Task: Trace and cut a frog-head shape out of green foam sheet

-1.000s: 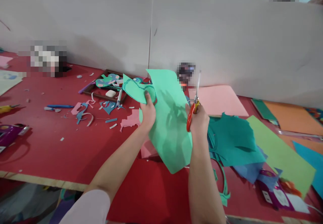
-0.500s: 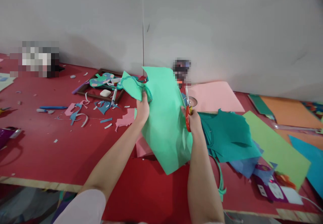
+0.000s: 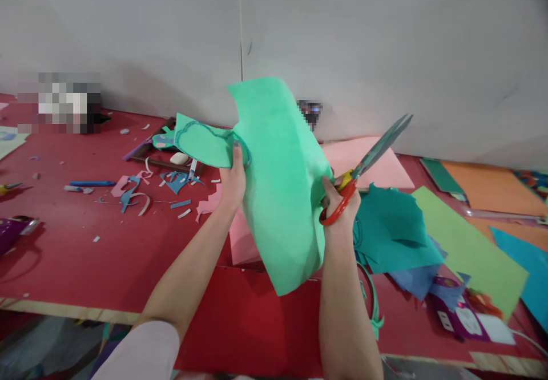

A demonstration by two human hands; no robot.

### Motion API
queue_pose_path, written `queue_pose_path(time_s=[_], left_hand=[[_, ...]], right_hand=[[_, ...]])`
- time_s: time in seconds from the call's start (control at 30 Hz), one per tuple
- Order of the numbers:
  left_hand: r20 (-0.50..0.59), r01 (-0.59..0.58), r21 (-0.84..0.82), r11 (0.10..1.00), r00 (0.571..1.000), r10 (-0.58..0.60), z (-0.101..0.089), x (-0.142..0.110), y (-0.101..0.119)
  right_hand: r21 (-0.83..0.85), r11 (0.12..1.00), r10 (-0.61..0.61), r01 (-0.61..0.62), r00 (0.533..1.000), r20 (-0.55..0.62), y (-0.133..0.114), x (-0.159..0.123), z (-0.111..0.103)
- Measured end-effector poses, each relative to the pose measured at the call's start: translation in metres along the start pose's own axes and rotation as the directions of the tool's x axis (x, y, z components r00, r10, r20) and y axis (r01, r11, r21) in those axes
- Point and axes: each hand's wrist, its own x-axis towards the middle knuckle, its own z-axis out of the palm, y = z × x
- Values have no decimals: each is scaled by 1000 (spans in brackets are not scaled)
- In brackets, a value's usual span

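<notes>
A large mint-green craft sheet [image 3: 280, 197] is held up over the table, bowed and curling near its right edge. My left hand [image 3: 233, 183] pinches it at the left, thumb on top, by a partly cut lobe with a dark green drawn outline. With my right hand [image 3: 342, 203] I hold scissors [image 3: 358, 170] with red and yellow handles, blades pointing up and right, away from the sheet. The fingers of that hand also touch the sheet's right edge. Behind the lobe, a patterned green cutout [image 3: 163, 139] lies by a brown frame [image 3: 141, 154].
On the red table [image 3: 64, 260] lie pink and blue scraps [image 3: 175, 181] and a blue pen [image 3: 92, 184]. Teal sheets [image 3: 389, 226], a lime sheet [image 3: 471, 249], a pink sheet [image 3: 377, 163] and a purple-and-white device [image 3: 460, 314] are at the right. A pale wall [image 3: 149, 37] stands behind.
The scissors have swung from upright to pointing up and right, their blades clear of the sheet. The sheet has risen and turned, its outlined lobe moving left with my left hand.
</notes>
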Motion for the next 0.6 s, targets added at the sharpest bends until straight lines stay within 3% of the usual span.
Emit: queue_pose_path(time_s=[0.1, 0.2, 0.3, 0.4, 0.5, 0.6], left_hand=[[45, -38, 56, 998, 998, 36, 0, 4, -2], [118, -13, 165, 986, 993, -7, 1, 7, -17], [203, 22, 291, 956, 976, -84, 3, 7, -38], [267, 57, 332, 942, 952, -151, 3, 2, -56], [275, 71, 364, 929, 944, -180, 2, -2, -67], [278, 61, 373, 926, 944, -175, 1, -4, -72]], right_hand=[[3, 999, 41, -41, 995, -92, 4, 0, -2], [-172, 985, -39, 4, 980, -197, 1, -2, -6], [-460, 888, -118, -12, 960, -253, -6, -6, -9], [-643, 764, -134, -58, 960, -246, -8, -7, -9], [-701, 703, -119, -117, 953, -279, -7, -5, -12], [-691, 710, -145, -132, 934, -327, -9, -4, -15]])
